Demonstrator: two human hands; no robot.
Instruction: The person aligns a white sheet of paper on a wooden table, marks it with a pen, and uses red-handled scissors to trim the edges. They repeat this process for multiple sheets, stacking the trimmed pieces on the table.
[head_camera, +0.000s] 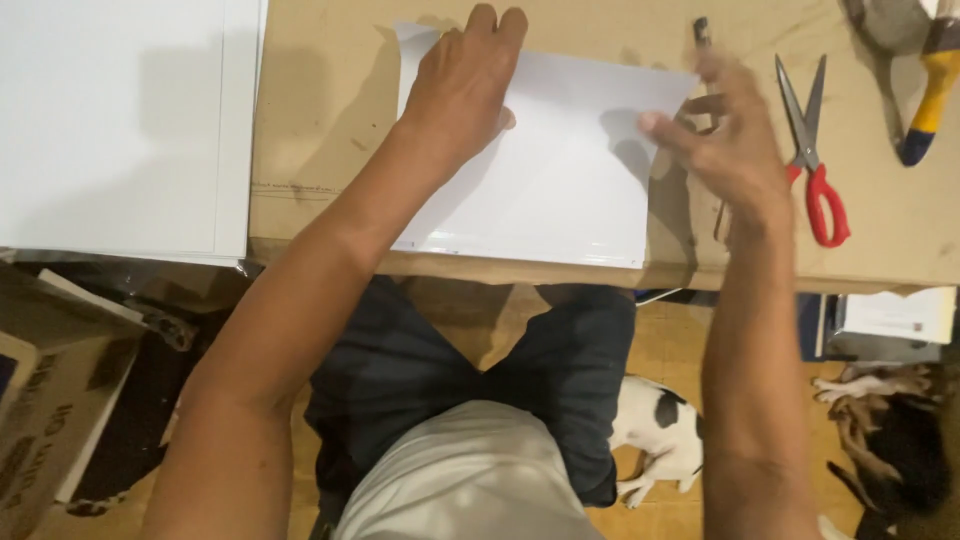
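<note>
A white sheet of paper (560, 180) lies on a brown cardboard-covered table (330, 110), its near edge along the table's front. My left hand (462, 85) presses flat on the sheet's upper left part, fingers reaching past its far edge. My right hand (728, 135) is blurred at the sheet's right edge, fingers spread, thumb touching the upper right corner. Whether it grips the paper cannot be told.
Red-handled scissors (812, 160) lie right of my right hand. A dark pen (702, 32) lies beyond it, a yellow-and-blue tool (928, 100) at far right. A stack of large white sheets (120, 120) fills the left. A black-and-white animal (660, 425) lies on the floor.
</note>
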